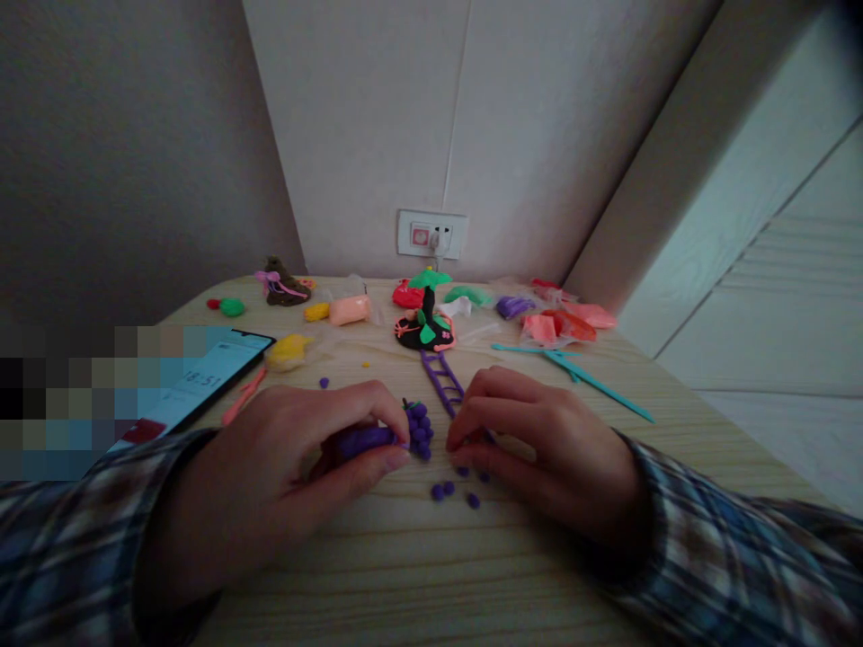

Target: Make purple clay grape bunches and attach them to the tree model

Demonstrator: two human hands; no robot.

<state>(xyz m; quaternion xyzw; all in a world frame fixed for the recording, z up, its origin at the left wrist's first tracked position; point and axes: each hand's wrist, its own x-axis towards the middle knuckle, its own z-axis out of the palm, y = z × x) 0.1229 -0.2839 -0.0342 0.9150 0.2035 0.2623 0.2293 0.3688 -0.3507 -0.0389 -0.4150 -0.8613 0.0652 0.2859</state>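
My left hand [297, 467] is closed around a lump of purple clay [364, 439], thumb and fingers pinching it. Just right of that lump sits a small cluster of purple clay balls [419, 429] shaped like grapes. My right hand [539, 449] rests on the wooden table [418, 575] with fingers curled and tips pinched near the cluster; what they hold is too small to make out. A few loose purple balls [453, 491] lie between my hands. A purple clay ladder [441, 379] leads back to a black and green clay model [426, 325].
A phone [202, 382] lies at the left. Clay pieces in yellow [289, 350], orange [349, 310], green [232, 306], red [566, 325] and brown [283, 286] are scattered along the back. Teal plastic tools [580, 376] lie at the right. A wall socket [431, 235] is behind.
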